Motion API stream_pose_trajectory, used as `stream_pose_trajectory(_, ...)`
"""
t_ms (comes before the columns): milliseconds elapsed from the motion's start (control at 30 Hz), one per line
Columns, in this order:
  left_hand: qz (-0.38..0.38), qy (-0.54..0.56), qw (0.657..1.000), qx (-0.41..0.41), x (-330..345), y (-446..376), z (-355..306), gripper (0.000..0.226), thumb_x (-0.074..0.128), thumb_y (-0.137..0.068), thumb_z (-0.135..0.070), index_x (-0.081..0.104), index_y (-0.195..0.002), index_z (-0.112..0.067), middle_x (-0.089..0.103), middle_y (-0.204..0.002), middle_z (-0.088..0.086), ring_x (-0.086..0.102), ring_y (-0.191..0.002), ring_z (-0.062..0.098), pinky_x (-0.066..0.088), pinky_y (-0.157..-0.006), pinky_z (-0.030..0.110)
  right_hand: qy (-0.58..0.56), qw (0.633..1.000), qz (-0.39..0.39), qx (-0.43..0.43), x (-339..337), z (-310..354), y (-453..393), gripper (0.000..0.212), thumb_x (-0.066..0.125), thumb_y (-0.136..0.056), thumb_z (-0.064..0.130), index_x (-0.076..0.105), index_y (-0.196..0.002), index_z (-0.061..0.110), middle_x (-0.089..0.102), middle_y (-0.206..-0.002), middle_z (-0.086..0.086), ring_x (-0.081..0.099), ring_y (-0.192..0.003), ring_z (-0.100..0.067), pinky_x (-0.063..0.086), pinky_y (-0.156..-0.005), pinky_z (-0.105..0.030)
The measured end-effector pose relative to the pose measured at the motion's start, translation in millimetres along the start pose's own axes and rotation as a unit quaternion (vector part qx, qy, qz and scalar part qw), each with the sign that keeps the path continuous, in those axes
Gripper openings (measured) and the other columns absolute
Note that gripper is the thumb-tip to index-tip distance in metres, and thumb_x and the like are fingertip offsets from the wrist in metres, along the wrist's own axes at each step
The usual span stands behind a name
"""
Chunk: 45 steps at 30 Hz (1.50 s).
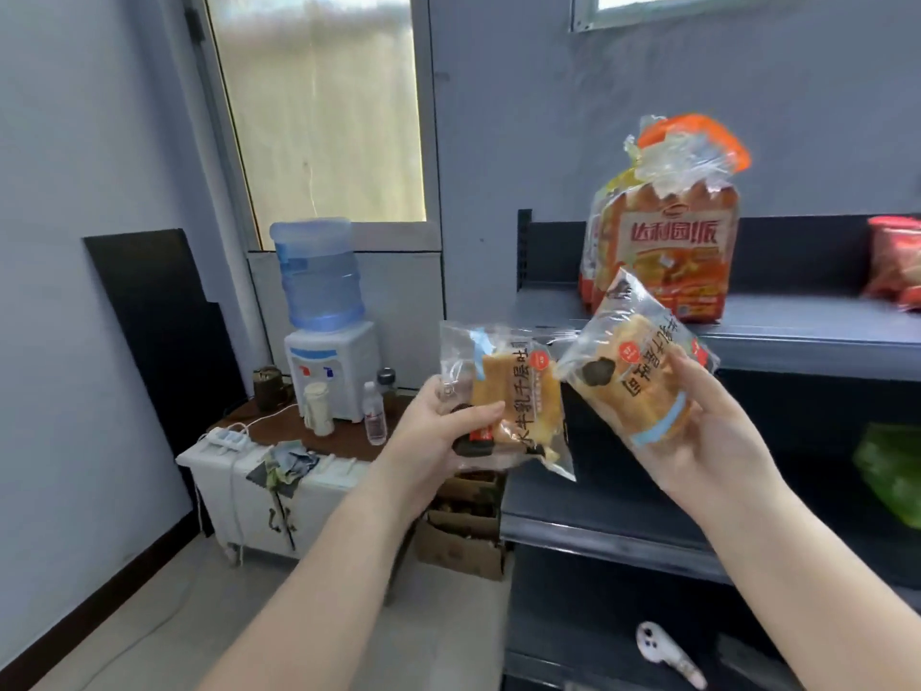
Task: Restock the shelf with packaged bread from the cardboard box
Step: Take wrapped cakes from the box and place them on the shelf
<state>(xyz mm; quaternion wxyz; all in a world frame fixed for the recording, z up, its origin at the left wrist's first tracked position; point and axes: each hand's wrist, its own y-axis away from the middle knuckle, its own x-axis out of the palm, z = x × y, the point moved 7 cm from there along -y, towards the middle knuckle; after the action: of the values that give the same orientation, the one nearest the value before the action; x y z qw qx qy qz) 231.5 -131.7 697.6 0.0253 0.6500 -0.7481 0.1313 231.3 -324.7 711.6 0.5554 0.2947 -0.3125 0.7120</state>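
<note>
My left hand (438, 431) grips a small clear pack of sliced bread (513, 401), held upright in front of the shelf's left end. My right hand (717, 431) holds a second, similar bread pack (638, 371), tilted toward the upper shelf board (797, 331). On that board stands a tall orange bag of sliced bread (663, 241), with another bag partly hidden behind it. The cardboard box (463, 536) sits on the floor below my left hand, beside the dark metal shelf, mostly hidden by my arm.
Red snack packs (897, 261) lie at the upper shelf's right end and a green bag (892, 466) on the middle shelf. A white object (668, 650) rests on the lowest shelf. Left of the box is a white cabinet (259, 496) with a water dispenser (329, 316), bottle and power strip.
</note>
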Motion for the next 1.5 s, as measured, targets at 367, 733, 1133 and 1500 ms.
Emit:
stream_pose_trajectory(367,0.141,-0.313,0.939,0.019,217.1,-69.7,-24.3,0.032,0.082,-0.066,-0.015,0.068,-0.094,-0.022,0.074,-0.09,-0.002,0.071,-0.085,0.012,0.058,-0.075,0.031,0.323,0.946,0.034,-0.017,-85.0,191.9,49.3,0.037,0.056,-0.078,0.024,0.056,-0.112,0.01,0.072,-0.087,-0.005,0.071,-0.072,-0.018,0.058,-0.058,-0.031)
stream_pose_trajectory(733,0.143,0.179,0.961,-0.156,350.1,-95.9,61.3,0.058,0.071,-0.069,-0.031,0.053,-0.12,-0.01,0.071,-0.105,0.013,0.072,-0.083,0.023,0.06,-0.075,0.034,0.195,0.971,-0.066,-0.125,-184.3,280.2,74.4,0.034,0.058,-0.08,0.025,0.064,-0.109,0.008,0.072,-0.102,-0.015,0.072,-0.084,-0.027,0.06,-0.065,-0.041)
stream_pose_trajectory(1133,0.114,-0.054,0.985,0.121,423.1,-175.7,53.5,0.056,0.065,-0.087,-0.022,0.025,-0.121,-0.042,0.064,-0.117,0.014,0.067,-0.099,0.029,0.055,-0.083,0.047,0.434,0.878,-0.116,-0.168,-230.1,394.1,56.7,0.056,0.07,-0.064,0.022,0.049,-0.114,0.01,0.07,-0.097,-0.008,0.073,-0.079,-0.017,0.058,-0.06,-0.028)
stream_pose_trajectory(1500,0.154,-0.166,0.933,0.279,513.8,-249.5,42.0,0.009,0.059,-0.089,-0.028,0.067,-0.088,-0.031,0.05,-0.123,0.002,0.043,-0.116,-0.003,0.033,-0.102,0.01,0.783,0.606,-0.044,-0.138,-214.5,504.8,-11.3,0.045,0.079,-0.066,0.031,0.058,-0.105,0.034,0.067,-0.09,0.008,0.063,-0.089,-0.012,0.047,-0.082,-0.025)
